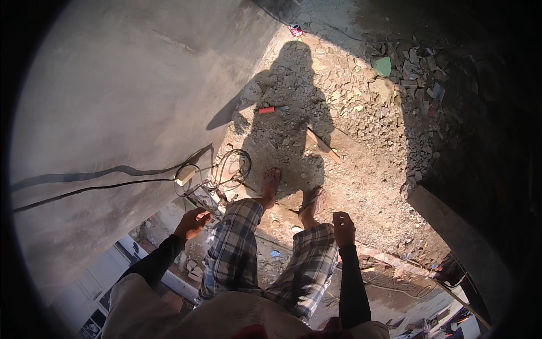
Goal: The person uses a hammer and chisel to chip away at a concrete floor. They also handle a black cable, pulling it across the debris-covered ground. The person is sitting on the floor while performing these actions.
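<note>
My left hand (193, 223) hangs beside my left knee near the wall, fingers loosely bent and a little apart, with nothing seen in it. Beside my right knee is my right hand (344, 229), its fingers curled in; no object shows in it. Closest to the left hand lies a coil of dark cable (231, 171) with a pale block-shaped socket (184, 175). On the rubble ahead of my feet rests a tool with a red handle (266, 110) and a greyish end. A short wooden stick (323, 145) lies nearer, to its right.
A tall grey wall (130, 85) rises on the left, a dark cable running along it. Broken rubble (361, 101) covers the ground ahead, with a green piece (383, 66) and a red packet (296, 30). A board-like edge (451, 226) stands at right. My sandalled feet are on dirt.
</note>
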The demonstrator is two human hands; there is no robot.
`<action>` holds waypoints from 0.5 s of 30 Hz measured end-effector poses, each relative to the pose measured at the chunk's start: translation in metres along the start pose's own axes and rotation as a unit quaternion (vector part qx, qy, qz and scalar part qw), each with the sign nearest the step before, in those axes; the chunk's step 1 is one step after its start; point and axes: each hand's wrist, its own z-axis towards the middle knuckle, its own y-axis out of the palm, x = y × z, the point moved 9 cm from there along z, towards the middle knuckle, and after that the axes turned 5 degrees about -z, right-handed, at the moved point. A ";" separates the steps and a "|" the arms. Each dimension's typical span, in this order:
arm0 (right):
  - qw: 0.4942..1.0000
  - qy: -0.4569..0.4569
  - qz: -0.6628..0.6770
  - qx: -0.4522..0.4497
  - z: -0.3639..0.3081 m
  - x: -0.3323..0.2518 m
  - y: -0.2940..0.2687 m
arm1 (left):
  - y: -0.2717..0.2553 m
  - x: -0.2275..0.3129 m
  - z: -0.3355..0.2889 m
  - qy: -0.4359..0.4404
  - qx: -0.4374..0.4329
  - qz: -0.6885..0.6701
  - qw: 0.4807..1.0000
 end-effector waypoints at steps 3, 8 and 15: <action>0.998 -0.041 -0.040 -0.011 0.117 0.021 0.056 | 0.029 -0.007 0.131 -0.025 -0.054 0.100 0.993; 0.958 -0.169 -0.226 0.044 0.282 0.077 0.143 | 0.077 0.037 0.344 0.169 -0.003 0.379 0.910; 0.868 -0.334 -0.363 0.056 0.377 0.068 0.206 | 0.070 0.109 0.589 0.250 0.187 0.512 0.800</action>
